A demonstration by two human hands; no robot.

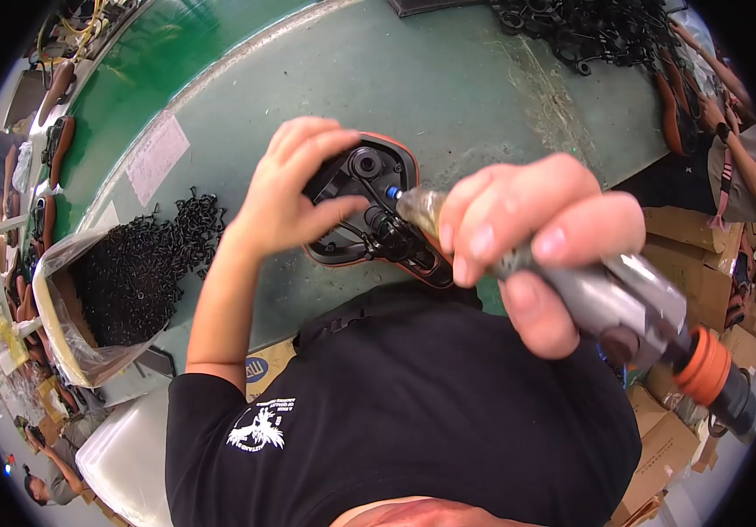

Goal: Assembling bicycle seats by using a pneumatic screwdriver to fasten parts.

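plainly, the green tabletop (264,97) takes up most of the scene, with the wearer's black shirt (448,395) along its near side. to the left sits a plastic-lined box (60,338), its small black screws (136,281) spilling right onto the tabletop. a heap of black parts (589,35) lies far right. the grey power screwdriver (606,294), ringed in orange, slants from near right toward the middle. there lies the black triangular housing (387,221) with an orange-red rim, close before the shirt. the right hand (536,237) is closed round the screwdriver, fingers curled over its body. the left hand (295,198), fingers and thumb spread, rests on the housing's left side; whether it grips, i cannot tell. left of it, a pale sheet (157,160) bears faint print too small to read. a white bird-like emblem (257,430) with lettering marks the shirt's left sleeve side. smallest, the blue tip (393,192) stands over the housing; contact is unclear.
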